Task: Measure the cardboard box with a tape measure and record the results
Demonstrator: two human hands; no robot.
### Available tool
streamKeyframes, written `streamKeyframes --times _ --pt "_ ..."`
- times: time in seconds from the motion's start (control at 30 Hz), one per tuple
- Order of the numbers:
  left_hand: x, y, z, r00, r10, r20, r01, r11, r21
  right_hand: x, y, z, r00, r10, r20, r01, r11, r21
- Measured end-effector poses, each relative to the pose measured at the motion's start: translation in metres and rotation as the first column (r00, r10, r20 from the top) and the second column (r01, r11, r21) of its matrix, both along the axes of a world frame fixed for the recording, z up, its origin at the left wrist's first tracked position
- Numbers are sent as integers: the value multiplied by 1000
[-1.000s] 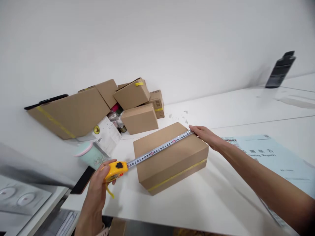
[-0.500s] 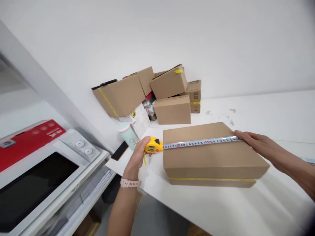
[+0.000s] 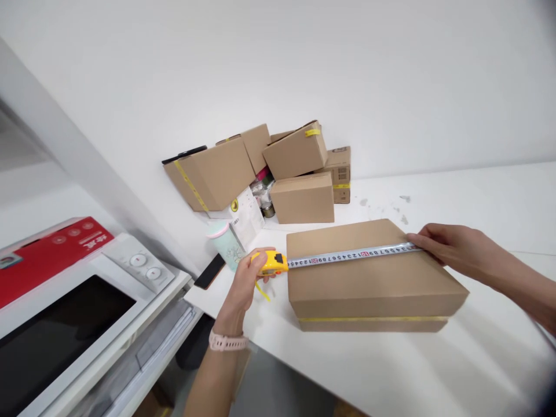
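A flat cardboard box point(image 3: 369, 286) with a yellow tape band lies on the white table point(image 3: 417, 365). A tape measure blade point(image 3: 351, 255) stretches across its top from left to right. My left hand point(image 3: 245, 281) grips the yellow tape measure case point(image 3: 271, 262) at the box's left edge. My right hand point(image 3: 452, 243) pinches the blade's end down at the box's far right corner.
Several cardboard boxes point(image 3: 260, 168) are piled against the wall behind, with a mint cup point(image 3: 223, 240), a white packet and a dark phone point(image 3: 209, 271) near them. A white machine with a dark panel point(image 3: 65, 324) and a red box point(image 3: 39, 255) stand at the left.
The view swung left and then settled. My left hand brought the case in to the box's left edge. In the last half second both hands hardly moved.
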State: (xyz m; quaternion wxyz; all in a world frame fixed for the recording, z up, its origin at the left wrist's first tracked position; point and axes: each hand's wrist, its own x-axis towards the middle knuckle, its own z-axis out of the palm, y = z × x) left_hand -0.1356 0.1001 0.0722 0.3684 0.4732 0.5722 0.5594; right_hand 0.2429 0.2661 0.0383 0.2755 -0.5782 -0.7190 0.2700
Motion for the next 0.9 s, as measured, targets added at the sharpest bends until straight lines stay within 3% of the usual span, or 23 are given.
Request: streamKeyframes --times 0.07,0.2,0.37,0.67,0.8,0.9 --pt "10 -12 6 999 -15 -32 15 1000 -2 -2 0 4 999 42 25 -40 996 -74" --pt "29 -31 17 992 -102 -78 98 994 -58 -9 -6 10 996 78 -33 -80 992 -94" --pt "51 -30 22 975 -197 -101 188 978 -94 -18 -22 11 967 163 -198 -193 970 -147" --pt "100 -15 4 964 -218 -152 224 974 21 -16 -49 30 882 223 -416 -332 920 -210" --pt "113 -14 -4 964 -250 -85 259 958 119 -24 -70 37 862 244 -444 -368 904 -219" --pt "123 -24 -7 941 -335 57 314 921 232 -34 -92 42 773 336 -539 -485 860 -159"
